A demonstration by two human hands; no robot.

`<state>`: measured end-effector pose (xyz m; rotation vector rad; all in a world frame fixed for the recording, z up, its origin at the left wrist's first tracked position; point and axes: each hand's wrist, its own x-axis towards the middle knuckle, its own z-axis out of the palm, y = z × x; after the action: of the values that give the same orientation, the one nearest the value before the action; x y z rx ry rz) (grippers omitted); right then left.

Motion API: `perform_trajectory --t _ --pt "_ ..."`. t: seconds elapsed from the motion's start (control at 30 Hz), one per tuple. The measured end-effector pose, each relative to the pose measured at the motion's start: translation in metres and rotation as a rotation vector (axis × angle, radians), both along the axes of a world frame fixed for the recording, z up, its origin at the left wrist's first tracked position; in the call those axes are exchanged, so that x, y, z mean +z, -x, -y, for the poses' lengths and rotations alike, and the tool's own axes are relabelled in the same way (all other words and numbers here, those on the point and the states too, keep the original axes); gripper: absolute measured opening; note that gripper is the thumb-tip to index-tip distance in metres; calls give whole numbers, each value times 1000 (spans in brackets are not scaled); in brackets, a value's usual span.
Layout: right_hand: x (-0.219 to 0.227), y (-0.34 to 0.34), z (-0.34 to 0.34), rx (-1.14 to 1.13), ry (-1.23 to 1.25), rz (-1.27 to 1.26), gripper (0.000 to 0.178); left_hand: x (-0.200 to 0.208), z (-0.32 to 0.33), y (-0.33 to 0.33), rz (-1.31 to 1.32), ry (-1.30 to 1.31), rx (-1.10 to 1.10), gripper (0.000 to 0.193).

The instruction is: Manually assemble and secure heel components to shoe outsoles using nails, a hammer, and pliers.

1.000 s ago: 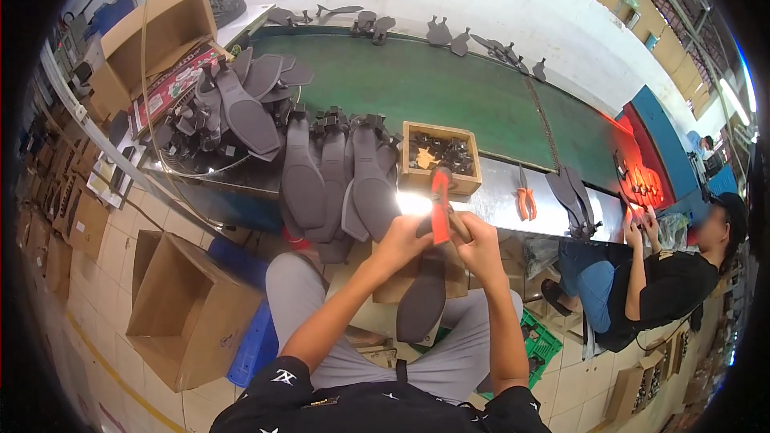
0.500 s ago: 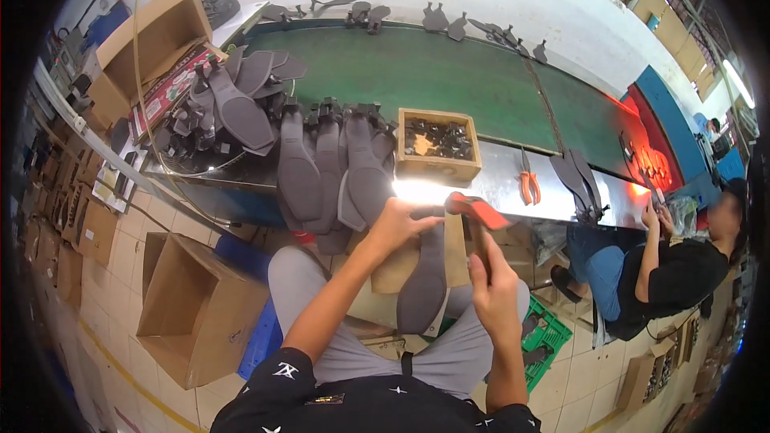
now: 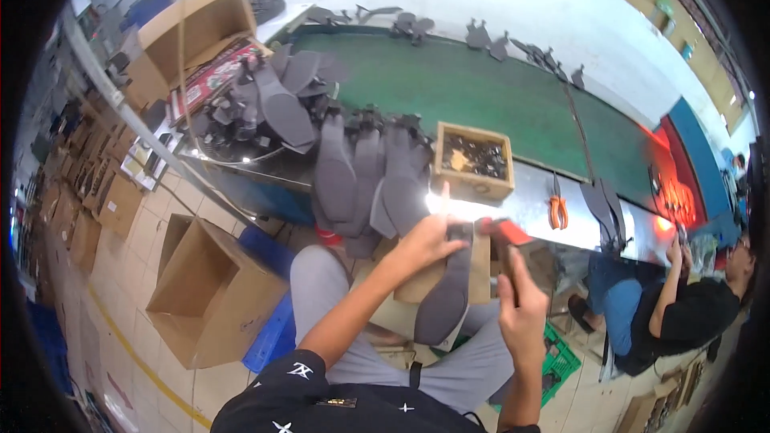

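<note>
A dark grey shoe sole [image 3: 443, 305] lies over my lap, its broad toe end toward me and its narrow heel end away from me. My left hand [image 3: 425, 240] is at the heel end, with the thumb on it and the index finger stretched up toward the wooden box. Beneath the sole is a tan board [image 3: 480, 269]. My right hand [image 3: 523, 305] is closed round the handle of a hammer [image 3: 507, 232] with a red head. That head is just right of the heel end; I cannot tell whether they touch.
Several grey soles [image 3: 335, 176] are stacked at the bench edge. A wooden box [image 3: 473, 186] of small dark parts and orange-handled pliers [image 3: 557, 210] rest on the metal strip. An open carton [image 3: 216, 297] stands at left, a green crate [image 3: 561, 365] at right. A co-worker [image 3: 690, 309] sits at right.
The whole view has shifted, so things appear farther right and lower. My left index finger has straightened upward, and more of the heel end shows beside the hammer head.
</note>
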<state>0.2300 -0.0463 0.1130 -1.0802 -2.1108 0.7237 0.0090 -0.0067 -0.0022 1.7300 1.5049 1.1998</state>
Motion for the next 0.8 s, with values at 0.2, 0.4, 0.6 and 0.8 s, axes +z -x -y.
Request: perform_trajectory --t 0.2,0.4,0.6,0.8 --pt "-32 24 -23 75 -281 -49 40 11 -6 11 -58 50 2 119" --pt "3 -11 5 -120 46 -252 44 4 1 10 -125 -197 61 27" --pt "-32 -3 -21 -11 -216 -7 53 71 78 -6 202 -135 -253 22" --pt "-57 9 -37 334 -360 411 36 108 149 -13 531 267 -284 23"
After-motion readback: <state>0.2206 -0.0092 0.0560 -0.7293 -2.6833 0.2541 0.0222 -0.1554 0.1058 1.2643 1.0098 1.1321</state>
